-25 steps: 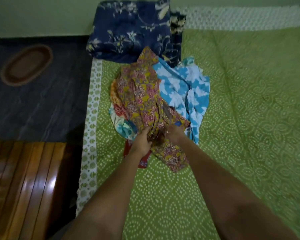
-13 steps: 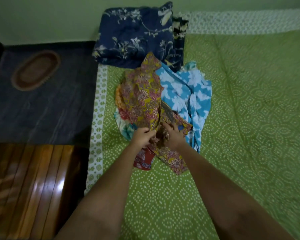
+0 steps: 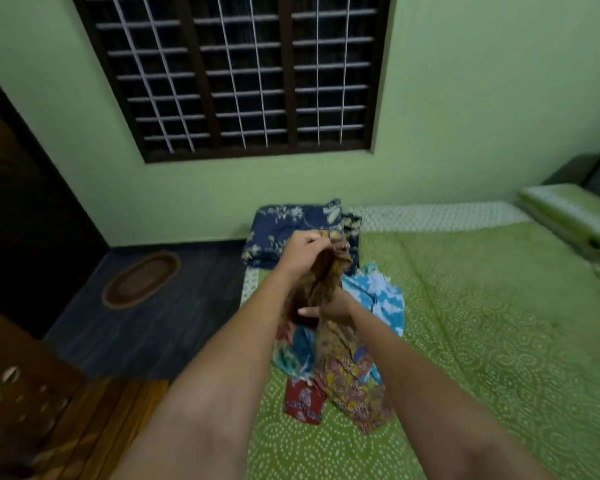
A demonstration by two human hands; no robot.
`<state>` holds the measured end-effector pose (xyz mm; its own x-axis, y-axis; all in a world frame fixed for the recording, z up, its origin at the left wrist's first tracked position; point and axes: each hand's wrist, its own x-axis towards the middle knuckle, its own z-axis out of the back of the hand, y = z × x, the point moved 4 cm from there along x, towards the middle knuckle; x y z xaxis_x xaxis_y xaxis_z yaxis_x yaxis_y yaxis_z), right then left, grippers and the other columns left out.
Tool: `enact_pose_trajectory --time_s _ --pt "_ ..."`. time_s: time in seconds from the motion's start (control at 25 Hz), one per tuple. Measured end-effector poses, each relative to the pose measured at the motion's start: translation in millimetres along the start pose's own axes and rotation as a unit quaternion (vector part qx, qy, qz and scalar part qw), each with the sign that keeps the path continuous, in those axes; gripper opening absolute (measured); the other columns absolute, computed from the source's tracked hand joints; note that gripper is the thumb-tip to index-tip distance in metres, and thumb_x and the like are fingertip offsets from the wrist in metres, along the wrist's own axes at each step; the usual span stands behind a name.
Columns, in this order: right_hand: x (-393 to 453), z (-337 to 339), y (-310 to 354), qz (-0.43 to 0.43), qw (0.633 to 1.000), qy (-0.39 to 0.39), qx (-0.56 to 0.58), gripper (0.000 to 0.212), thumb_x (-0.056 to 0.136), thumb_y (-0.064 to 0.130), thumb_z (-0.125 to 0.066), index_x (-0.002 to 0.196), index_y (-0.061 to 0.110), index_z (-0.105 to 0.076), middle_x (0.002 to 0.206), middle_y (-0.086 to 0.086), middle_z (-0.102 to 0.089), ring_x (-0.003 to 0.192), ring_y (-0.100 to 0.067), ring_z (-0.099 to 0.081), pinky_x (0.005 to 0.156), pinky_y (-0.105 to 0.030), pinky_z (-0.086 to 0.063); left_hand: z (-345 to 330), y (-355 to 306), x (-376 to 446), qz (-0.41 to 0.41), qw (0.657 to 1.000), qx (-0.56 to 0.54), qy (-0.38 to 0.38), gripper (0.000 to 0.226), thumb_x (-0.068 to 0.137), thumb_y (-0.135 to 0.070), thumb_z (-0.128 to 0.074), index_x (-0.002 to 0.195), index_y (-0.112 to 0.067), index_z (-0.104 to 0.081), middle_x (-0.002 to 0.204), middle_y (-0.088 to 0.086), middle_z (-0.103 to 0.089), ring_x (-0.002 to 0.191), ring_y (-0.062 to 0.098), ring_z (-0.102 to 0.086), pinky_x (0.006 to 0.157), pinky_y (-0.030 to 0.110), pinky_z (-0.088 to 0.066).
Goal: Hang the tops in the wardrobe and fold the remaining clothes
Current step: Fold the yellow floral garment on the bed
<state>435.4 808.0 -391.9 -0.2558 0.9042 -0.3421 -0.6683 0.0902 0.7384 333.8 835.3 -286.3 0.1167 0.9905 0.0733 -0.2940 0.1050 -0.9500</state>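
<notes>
Green-walled bedroom, green dotted cotton bedsheet (image 3: pixel 465 323).
The left hand (image 3: pixel 300 252) clenched the yellow-brown floral garment (image 3: pixel 329 282) at its top; the right hand (image 3: pixel 329 310) gripped its bunched, crumpled middle.

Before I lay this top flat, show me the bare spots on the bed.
The green bedsheet lies bare right of the clothes pile, up to the pillow. A smaller bare patch sits in front of the pile. It is crowded at the bed's left edge: the pile, the folded blue blanket behind it, and both hands on the yellow patterned top.
</notes>
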Motion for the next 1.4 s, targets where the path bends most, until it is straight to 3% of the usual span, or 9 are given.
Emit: enact_pose_trajectory --time_s 0.28,0.6,0.72,0.84,0.96,1.04,1.12,1.24,1.4 --pt "-120 93 58 -0.027 0.989 -0.119 -0.084 0.037 0.089 0.013 -0.058 0.124 0.0 -0.057 0.111 -0.014 -0.061 0.101 -0.018 -0.056 0.082 -0.032 -0.043 50 -192 -51 -0.183 0.976 0.019 -0.118 0.038 0.086 -0.01 -0.062 0.051 -0.004 -0.049 0.064 0.008 -0.045 0.061 0.017 -0.043 0.06 0.03 -0.028" --pt "-197 107 -6 -0.206 0.937 -0.162 -0.232 0.031 0.092 0.016 -0.05 0.119 0.009 -0.063 0.121 -0.012 -0.062 0.115 -0.028 -0.059 0.091 -0.035 -0.046 113 -226 -102 -0.173 0.922 0.014 -0.347 0.045 0.089 -0.016 -0.056 0.05 -0.013 -0.034 0.058 0.002 -0.035 0.051 0.012 -0.035 0.058 0.029 -0.025" --pt "-219 118 6 -0.227 0.927 -0.225 -0.196 0.031 0.094 0.012 -0.039 0.11 0.005 -0.065 0.118 -0.014 -0.064 0.111 -0.03 -0.061 0.091 -0.036 -0.048 115 -196 -116 -0.07 0.895 0.175 -0.404 0.029 0.087 -0.027 -0.06 0.1 -0.001 -0.058 0.107 0.017 -0.055 0.104 0.03 -0.054 0.084 0.035 -0.043" --pt "-219 160 79 -0.113 0.921 -0.338 -0.156 0.034 0.094 0.007 -0.034 0.108 -0.004 -0.062 0.115 -0.023 -0.063 0.107 -0.036 -0.061 0.088 -0.037 -0.048 63 -154 -112 -0.023 0.901 0.396 -0.178 0.114 0.066 -0.049 -0.079 0.147 -0.007 -0.011 0.157 0.015 -0.008 0.145 0.032 -0.011 0.118 0.046 -0.003" --pt "-224 186 151 0.004 0.91 -0.394 -0.128 0.033 0.094 0.006 -0.031 0.112 -0.003 -0.057 0.118 -0.023 -0.06 0.109 -0.038 -0.056 0.087 -0.038 -0.045 -19 -124 -117 -0.025 0.971 0.201 0.124 0.116 0.054 -0.056 -0.086 0.145 -0.021 -0.023 0.145 0.008 -0.044 0.132 0.026 -0.043 0.116 0.054 -0.012" --pt "-224 191 176 0.061 0.912 -0.381 -0.136 0.033 0.096 0.01 -0.033 0.121 0.001 -0.052 0.118 -0.022 -0.06 0.107 -0.037 -0.057 0.084 -0.036 -0.044 -50 -116 -122 0.039 0.984 0.036 0.168 0.064 0.076 -0.04 -0.078 0.13 -0.014 -0.053 0.119 0.007 -0.066 0.102 0.021 -0.064 0.094 0.042 -0.051" --pt "-219 192 176 0.116 0.936 -0.305 -0.13 0.046 0.097 0.012 -0.038 0.142 0.012 -0.03 0.116 -0.022 -0.06 0.102 -0.036 -0.058 0.082 -0.035 -0.044 -70 -116 -125 0.159 0.966 -0.046 0.198 0.041 0.09 -0.04 -0.062 0.118 -0.011 -0.06 0.098 0.008 -0.071 0.085 0.021 -0.065 0.071 0.033 -0.055" --pt "-211 196 125 0.125 0.955 -0.235 -0.132 0.075 0.095 0.01 -0.048 0.151 0.027 -0.001 0.113 -0.022 -0.061 0.099 -0.036 -0.06 0.086 -0.038 -0.045 -78 -131 -121 0.221 0.931 -0.162 0.24 0.049 0.093 -0.047 -0.05 0.102 -0.003 -0.067 0.086 0.014 -0.071 0.084 0.028 -0.063 0.077 0.036 -0.05" --pt "-198 215 -12 -0.06 0.944 -0.317 -0.07 0.041 0.095 0.007 -0.042 0.136 0.002 -0.041 0.121 -0.022 -0.058 0.106 -0.031 -0.058 0.086 -0.035 -0.046 -85 -151 -117 0.199 0.933 -0.228 0.194 0.057 0.1 -0.045 -0.031 0.093 0.001 -0.064 0.082 0.015 -0.072 0.078 0.027 -0.068 0.081 0.035 -0.048"
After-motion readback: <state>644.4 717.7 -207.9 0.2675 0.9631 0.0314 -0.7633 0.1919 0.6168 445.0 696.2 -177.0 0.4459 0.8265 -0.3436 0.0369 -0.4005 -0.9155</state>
